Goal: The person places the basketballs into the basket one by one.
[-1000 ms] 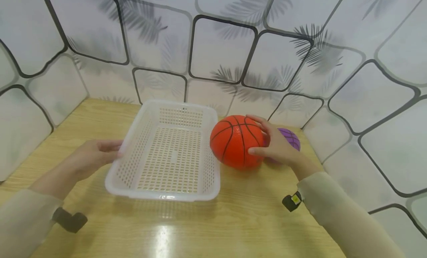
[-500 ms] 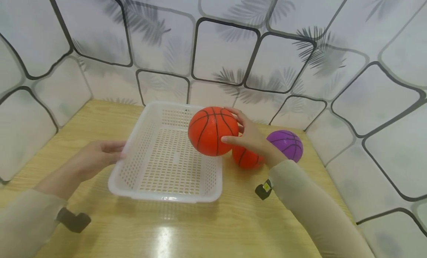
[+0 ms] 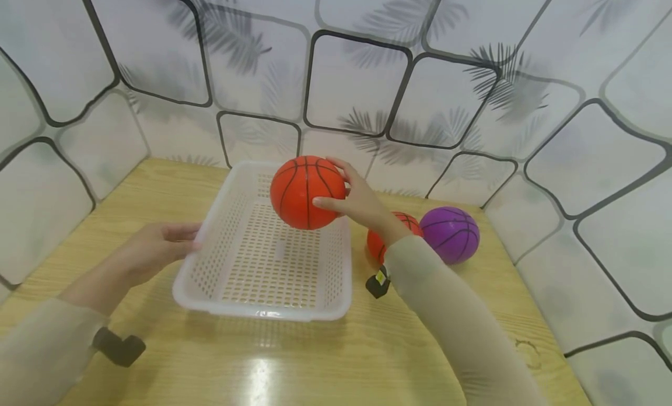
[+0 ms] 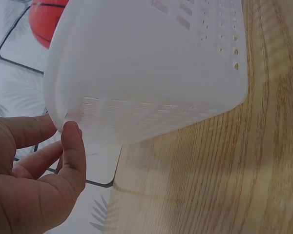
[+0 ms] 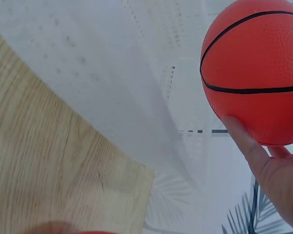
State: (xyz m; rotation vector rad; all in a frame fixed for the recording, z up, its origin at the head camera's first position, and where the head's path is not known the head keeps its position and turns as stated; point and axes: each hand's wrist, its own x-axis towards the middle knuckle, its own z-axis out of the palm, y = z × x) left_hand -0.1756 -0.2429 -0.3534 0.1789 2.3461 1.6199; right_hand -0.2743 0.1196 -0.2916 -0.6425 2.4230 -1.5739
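Note:
A white plastic basket [image 3: 262, 312] with perforated walls stands on the wooden table. My left hand [image 3: 154, 248] pinches its left rim; in the left wrist view the thumb and fingers [image 4: 73, 151] meet at the rim's edge. Above the basket's far right part, my right hand [image 3: 362, 202] grips an orange-red toy basketball [image 3: 301, 193] from its right side. The right wrist view shows the thumb along the underside of the ball [image 5: 256, 73], with the other fingers partly hidden behind it.
Right of the basket, a second orange-red ball [image 3: 377, 245] lies partly behind my right forearm. A purple ball [image 3: 450, 235] sits beside it on the table [image 3: 210, 359]. Patterned wall panels [image 3: 357, 85] enclose the table at the back and sides.
My right hand has lifted the orange-red ball from the table at the right and carried it left over the basket. The second orange-red ball and the purple ball have come into view. The left hand stays at the rim.

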